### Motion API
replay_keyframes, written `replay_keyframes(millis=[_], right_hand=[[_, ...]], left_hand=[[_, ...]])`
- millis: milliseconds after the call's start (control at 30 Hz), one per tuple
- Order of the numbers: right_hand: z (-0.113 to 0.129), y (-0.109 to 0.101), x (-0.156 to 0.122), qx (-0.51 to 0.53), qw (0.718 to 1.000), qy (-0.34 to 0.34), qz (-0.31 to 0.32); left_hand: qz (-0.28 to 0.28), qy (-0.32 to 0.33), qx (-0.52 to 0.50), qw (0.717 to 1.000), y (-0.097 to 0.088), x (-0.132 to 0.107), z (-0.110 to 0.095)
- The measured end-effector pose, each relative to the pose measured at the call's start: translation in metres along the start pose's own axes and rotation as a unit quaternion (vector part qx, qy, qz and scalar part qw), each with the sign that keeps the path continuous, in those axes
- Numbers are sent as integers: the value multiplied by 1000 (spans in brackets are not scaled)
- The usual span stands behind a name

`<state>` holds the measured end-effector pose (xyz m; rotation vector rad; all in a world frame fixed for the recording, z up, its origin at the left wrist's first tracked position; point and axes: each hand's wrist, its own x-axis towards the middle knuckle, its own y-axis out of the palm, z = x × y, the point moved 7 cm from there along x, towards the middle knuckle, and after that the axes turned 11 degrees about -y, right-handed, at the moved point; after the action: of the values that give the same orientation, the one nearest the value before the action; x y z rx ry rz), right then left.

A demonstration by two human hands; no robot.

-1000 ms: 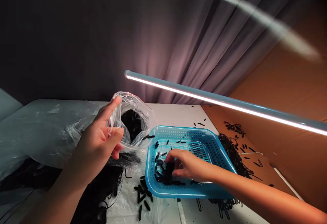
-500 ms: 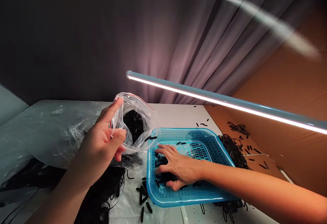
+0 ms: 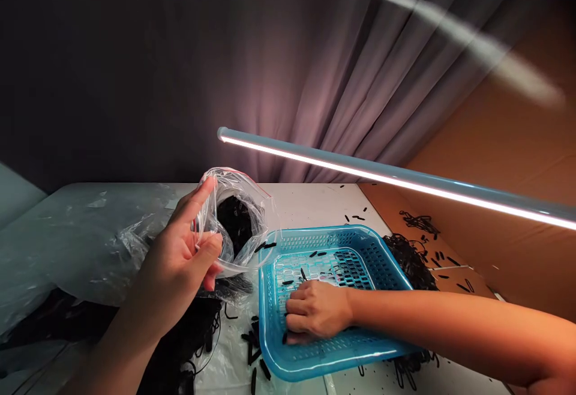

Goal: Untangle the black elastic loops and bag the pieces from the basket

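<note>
A: Where is the left hand (image 3: 180, 266)?

B: Left of centre in the frame, raised off the white table (image 3: 310, 203). Its thumb and fingers pinch the rim of a clear, crumpled plastic bag (image 3: 254, 218), holding the mouth open towards the camera. A dark heap of small black oblong pieces (image 3: 231, 218) sits inside the bag.

A: And the right hand (image 3: 317, 314)?

B: Lower centre, inside a blue perforated plastic basket (image 3: 333, 236). It rests knuckles-up on the basket floor with the fingers curled under, closed tight. One black piece pokes out beneath the fingertips; what else the palm encloses is hidden.

A: Is the basket near the bag?

B: Just beside it, to the right; the bag's lip hangs over the basket's upper-left corner. A few loose black pieces lie scattered on the basket floor above the hand, and more lie on the table at its lower-left edge.

A: Anything around them?

B: A lit tube lamp (image 3: 382, 173) slants across the frame above the basket, a tangle of black cords (image 3: 407, 257) lies at its right, and a rumpled plastic sheet (image 3: 67, 239) spreads at the left.
</note>
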<state>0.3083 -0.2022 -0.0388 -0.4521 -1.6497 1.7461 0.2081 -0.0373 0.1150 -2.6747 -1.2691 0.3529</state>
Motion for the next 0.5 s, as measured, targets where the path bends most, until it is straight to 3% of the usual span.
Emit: replay_keyframes(millis=[133,200,300,400,500], right_hand=[[-12,-8,-2,34,994,96,-46],[-24,-30,-3,52,978,178,-93],[-44,-85,1,72,932,310,-175],[-61,-133,32,110,899,367,-212],[-82,-152,82,131,890,385,-206]], left_hand=[[24,7,-1,1000,4,-1,1],[36,11,2,999,5,-2,1],[27,27,12,999,4,-5,-2],[14,37,24,999,6,-8,-4],[10,47,27,998,11,-9,-6]])
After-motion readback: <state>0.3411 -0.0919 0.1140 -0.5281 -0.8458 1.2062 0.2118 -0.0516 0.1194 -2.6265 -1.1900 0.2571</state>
